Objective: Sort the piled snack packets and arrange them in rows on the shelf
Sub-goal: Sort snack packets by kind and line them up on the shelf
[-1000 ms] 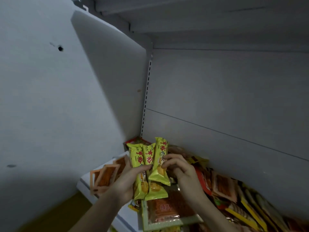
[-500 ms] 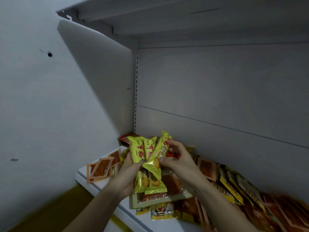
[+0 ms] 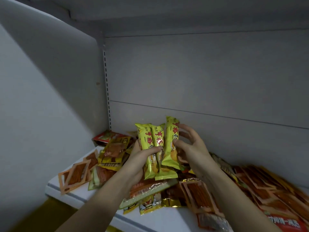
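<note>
Three long yellow-green snack packets with red lettering stand upright side by side above the pile. My left hand grips the left two from below, thumb across their fronts. My right hand pinches the rightmost packet between thumb and fingers and holds it against the other two. Under both hands lies a jumbled pile of snack packets on the white shelf. Several orange packets lie at the shelf's left end.
A yellow-brown packet and a red one lie in the back left corner. Long orange packets cover the shelf to the right. A grey back panel, a side panel and an upper shelf enclose the space.
The rightmost yellow packet went from tilted across the others to upright beside them. The view moved closer to the shelf and dipped, showing more of the pile.
</note>
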### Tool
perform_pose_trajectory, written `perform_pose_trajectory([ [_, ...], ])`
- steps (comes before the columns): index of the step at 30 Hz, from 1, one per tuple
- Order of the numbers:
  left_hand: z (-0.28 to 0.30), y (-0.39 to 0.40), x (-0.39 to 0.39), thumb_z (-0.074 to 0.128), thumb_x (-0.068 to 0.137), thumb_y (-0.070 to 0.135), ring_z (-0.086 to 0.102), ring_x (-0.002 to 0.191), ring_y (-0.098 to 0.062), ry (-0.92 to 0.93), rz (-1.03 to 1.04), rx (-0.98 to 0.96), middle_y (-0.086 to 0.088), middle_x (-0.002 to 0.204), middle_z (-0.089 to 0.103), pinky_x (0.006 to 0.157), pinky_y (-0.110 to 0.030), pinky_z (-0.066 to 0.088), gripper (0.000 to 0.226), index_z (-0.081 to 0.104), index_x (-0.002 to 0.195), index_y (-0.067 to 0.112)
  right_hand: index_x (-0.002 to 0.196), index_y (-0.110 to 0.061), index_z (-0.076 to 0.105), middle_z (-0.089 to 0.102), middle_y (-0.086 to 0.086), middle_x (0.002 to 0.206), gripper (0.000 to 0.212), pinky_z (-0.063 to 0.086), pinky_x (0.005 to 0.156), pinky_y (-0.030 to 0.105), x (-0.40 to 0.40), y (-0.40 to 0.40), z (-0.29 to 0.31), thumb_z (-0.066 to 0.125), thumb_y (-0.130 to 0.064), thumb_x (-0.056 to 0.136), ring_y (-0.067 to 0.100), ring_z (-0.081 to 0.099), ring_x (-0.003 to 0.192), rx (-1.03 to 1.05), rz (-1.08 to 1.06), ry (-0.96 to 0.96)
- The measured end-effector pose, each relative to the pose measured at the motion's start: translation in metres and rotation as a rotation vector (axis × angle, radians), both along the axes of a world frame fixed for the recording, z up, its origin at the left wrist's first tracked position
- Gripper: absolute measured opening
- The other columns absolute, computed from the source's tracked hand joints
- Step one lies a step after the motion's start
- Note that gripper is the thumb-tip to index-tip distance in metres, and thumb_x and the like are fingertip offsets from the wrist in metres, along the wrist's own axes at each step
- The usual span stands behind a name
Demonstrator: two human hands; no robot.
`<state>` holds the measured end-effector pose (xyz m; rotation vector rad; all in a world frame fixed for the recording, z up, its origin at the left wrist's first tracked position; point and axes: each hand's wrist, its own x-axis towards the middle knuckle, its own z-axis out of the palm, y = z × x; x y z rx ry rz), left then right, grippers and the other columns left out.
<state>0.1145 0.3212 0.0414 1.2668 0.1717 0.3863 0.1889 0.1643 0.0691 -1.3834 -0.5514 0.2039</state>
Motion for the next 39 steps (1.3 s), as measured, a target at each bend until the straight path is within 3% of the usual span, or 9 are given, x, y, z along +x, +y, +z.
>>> perform_pose_trajectory([
  [3,-0.003,-0.012,0.018,0.076,0.085,0.009,0.074,0.099,-0.025,0.027,-0.102,-0.025,-0.006,0.109,0.076,0.084,-0.045,0.060,0.042,0.062,0.124,0.019,0.131,-0.041,0.050,0.061,-0.002,0.125,0.062,0.056,0.084,0.052,0.003,-0.024,-0.007,0.078,-0.015,0.083,0.027,0.068,0.100,-0.050,-0.129,0.037],
  [6,-0.004,-0.035,0.036,0.074,0.086,0.009,0.075,0.095,-0.027,0.053,-0.235,-0.038,-0.009,0.107,0.076,0.070,-0.039,0.061,0.038,0.064,0.123,0.016,0.136,-0.023,0.051,0.071,0.005,0.114,0.060,0.052,0.095,0.057,-0.002,-0.052,-0.011,0.077,-0.011,0.083,0.029,0.070,0.103,-0.042,-0.217,0.091],
  [9,-0.010,-0.070,0.052,0.075,0.085,0.009,0.075,0.095,-0.030,0.087,-0.373,-0.056,-0.012,0.107,0.076,0.072,-0.042,0.061,0.042,0.063,0.124,0.013,0.123,-0.015,0.062,0.075,0.003,0.105,0.038,0.055,0.093,0.049,-0.017,-0.089,-0.013,0.070,-0.005,0.088,0.026,0.071,0.100,-0.047,-0.356,0.092],
  [12,-0.016,-0.115,0.060,0.075,0.084,0.009,0.074,0.096,-0.030,0.118,-0.507,-0.039,-0.012,0.107,0.076,0.078,-0.043,0.060,0.043,0.063,0.125,0.011,0.117,-0.017,0.066,0.075,0.001,0.104,0.032,0.058,0.087,0.043,-0.036,-0.131,-0.020,0.068,-0.003,0.088,0.025,0.071,0.100,-0.041,-0.538,0.103],
  [18,-0.026,-0.202,0.046,0.074,0.084,0.003,0.076,0.079,-0.021,0.166,-0.698,-0.066,-0.007,0.092,0.078,0.058,-0.034,0.061,0.036,0.061,0.116,0.009,0.119,-0.018,0.065,0.074,-0.001,0.105,0.035,0.059,0.080,0.035,-0.082,-0.215,-0.027,0.066,-0.002,0.087,0.018,0.071,0.096,-0.080,-0.767,0.109],
  [24,-0.035,-0.300,0.026,0.073,0.084,0.005,0.074,0.095,-0.030,0.164,-0.809,-0.058,-0.013,0.109,0.075,0.069,-0.040,0.062,0.045,0.060,0.127,0.008,0.120,-0.026,0.063,0.067,-0.003,0.116,0.034,0.059,0.068,0.032,-0.126,-0.309,-0.044,0.067,-0.011,0.090,0.015,0.072,0.091,-0.104,-0.863,0.108],
  [27,-0.047,-0.379,0.000,0.071,0.087,0.003,0.075,0.094,-0.031,0.172,-0.853,-0.065,-0.014,0.108,0.076,0.069,-0.041,0.062,0.039,0.062,0.124,0.010,0.125,-0.030,0.057,0.065,0.003,0.116,0.036,0.061,0.072,0.041,-0.152,-0.375,-0.055,0.066,-0.017,0.093,0.020,0.073,0.090,-0.102,-0.853,0.127],
  [31,-0.061,-0.473,-0.027,0.071,0.086,0.000,0.074,0.091,-0.034,0.226,-0.903,-0.069,-0.018,0.106,0.075,0.071,-0.045,0.062,0.040,0.060,0.124,0.006,0.128,-0.033,0.051,0.069,0.016,0.109,0.039,0.061,0.070,0.041,-0.190,-0.454,-0.062,0.064,-0.017,0.095,0.028,0.074,0.086,-0.112,-0.860,0.180],
  [39,-0.046,-0.653,-0.075,0.074,0.083,0.004,0.073,0.099,-0.035,0.216,-1.085,-0.071,-0.017,0.111,0.074,0.078,-0.046,0.060,0.048,0.057,0.128,0.008,0.131,-0.034,0.050,0.072,0.010,0.108,0.034,0.061,0.076,0.038,-0.266,-0.627,-0.047,0.057,-0.021,0.100,0.022,0.074,0.089,-0.080,-0.937,0.190],
])
